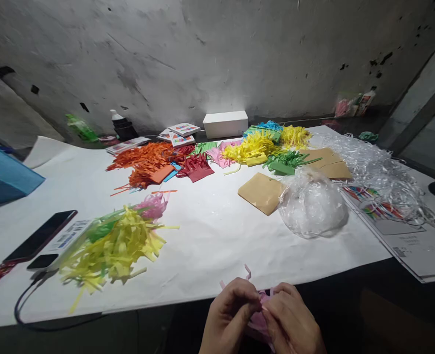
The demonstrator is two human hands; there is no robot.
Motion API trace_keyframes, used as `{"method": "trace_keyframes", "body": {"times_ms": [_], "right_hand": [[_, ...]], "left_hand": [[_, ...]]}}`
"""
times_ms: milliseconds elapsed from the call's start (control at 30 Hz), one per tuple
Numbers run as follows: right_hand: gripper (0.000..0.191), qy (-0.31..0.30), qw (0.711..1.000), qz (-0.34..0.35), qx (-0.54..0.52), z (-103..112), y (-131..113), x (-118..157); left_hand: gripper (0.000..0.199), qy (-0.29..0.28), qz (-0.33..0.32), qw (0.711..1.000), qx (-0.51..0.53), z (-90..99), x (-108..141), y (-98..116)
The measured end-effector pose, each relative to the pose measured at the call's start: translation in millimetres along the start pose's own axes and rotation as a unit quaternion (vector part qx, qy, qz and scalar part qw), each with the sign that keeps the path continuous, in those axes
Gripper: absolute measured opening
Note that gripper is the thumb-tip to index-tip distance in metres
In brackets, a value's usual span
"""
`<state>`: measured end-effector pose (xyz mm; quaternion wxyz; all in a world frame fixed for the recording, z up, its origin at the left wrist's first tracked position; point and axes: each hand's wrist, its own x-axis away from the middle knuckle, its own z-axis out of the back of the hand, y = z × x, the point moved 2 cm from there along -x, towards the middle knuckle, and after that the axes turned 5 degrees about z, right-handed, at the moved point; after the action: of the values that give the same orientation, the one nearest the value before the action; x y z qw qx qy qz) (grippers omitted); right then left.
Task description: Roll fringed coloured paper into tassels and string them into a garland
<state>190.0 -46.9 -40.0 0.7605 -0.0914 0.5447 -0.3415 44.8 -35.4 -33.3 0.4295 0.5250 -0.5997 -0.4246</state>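
Pink fringed paper (259,320) is pinched between both hands at the bottom centre, just off the table's front edge. My left hand (232,312) has its thumb and forefinger closed on it. Close beside it, my right hand (291,317) grips the same paper with bent fingers. Thin pink strips stick up behind the fingers, and part of the paper is hidden by the hands. Yellow fringed paper (125,241) lies at the left front, with pink fringe (154,205) behind it.
Orange (147,160), dark red (196,167), yellow (254,147) and green (286,161) fringes lie along the back by a white box (225,125). Brown envelope (261,192), clear plastic bag (313,204) and white string (380,167) are right; phone (42,236) and cable (29,322) left.
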Motion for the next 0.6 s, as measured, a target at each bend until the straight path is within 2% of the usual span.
{"method": "trace_keyframes", "body": {"times_ms": [67,200,333,400,500,600], "right_hand": [[0.018,-0.015,1.0,-0.003,-0.012,0.0,1.5,0.2],[0.008,-0.094,0.994,-0.036,-0.034,6.2,3.4,-1.3],[0.015,-0.082,0.993,-0.071,-0.054,8.1,2.8,-0.8],[0.018,-0.064,0.996,-0.051,-0.041,5.3,1.3,-0.1],[0.02,-0.035,0.999,-0.014,-0.021,1.0,-0.2,0.0],[0.02,-0.014,0.999,-0.03,-0.024,0.8,1.4,-1.5]], "left_hand": [[0.015,0.001,0.005,1.0,0.006,1.0,0.0,0.1],[0.013,0.001,0.006,1.0,0.0,2.8,0.5,1.2],[0.013,-0.001,-0.032,0.999,-0.021,3.3,2.8,2.8],[0.014,0.003,-0.036,0.999,-0.019,3.4,3.8,2.4],[0.017,0.01,0.028,1.0,0.005,4.9,2.8,0.3],[0.022,-0.008,0.117,0.993,0.013,8.4,-1.4,2.6]]}}
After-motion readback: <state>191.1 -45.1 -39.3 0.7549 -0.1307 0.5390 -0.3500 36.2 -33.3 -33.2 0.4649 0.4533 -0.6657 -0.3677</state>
